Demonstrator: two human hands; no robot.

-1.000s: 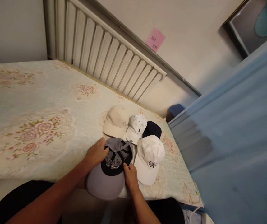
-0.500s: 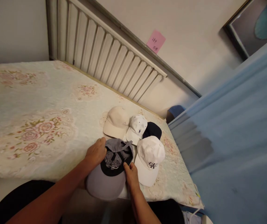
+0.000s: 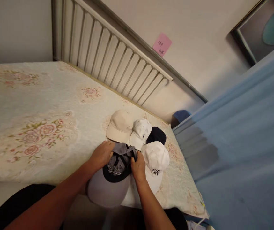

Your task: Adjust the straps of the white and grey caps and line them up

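A grey baseball cap (image 3: 110, 188) is turned with its inside facing me, the brim pointing down toward my lap. My left hand (image 3: 102, 154) grips the cap's back edge on the left, fingers wrapped over it. On the other side, my right hand (image 3: 138, 164) pinches the rim near the back strap, thumb inside. Just right of it lies a white cap (image 3: 154, 156) with black CK letters, partly covered by my right hand and wrist. Beyond are a beige cap (image 3: 119, 126), a small white cap (image 3: 141, 131) with a dark logo, and a black cap (image 3: 158, 135).
The caps rest on a bed with a floral cover (image 3: 79, 127). A white radiator (image 3: 117, 60) runs along the wall behind, below a pink note (image 3: 162, 44). A blue curtain (image 3: 237, 143) hangs on the right, and a framed picture (image 3: 258, 32) is above it.
My right hand has slid up along the grey cap's rim toward the back strap. My left hand has shifted slightly right along the back edge.
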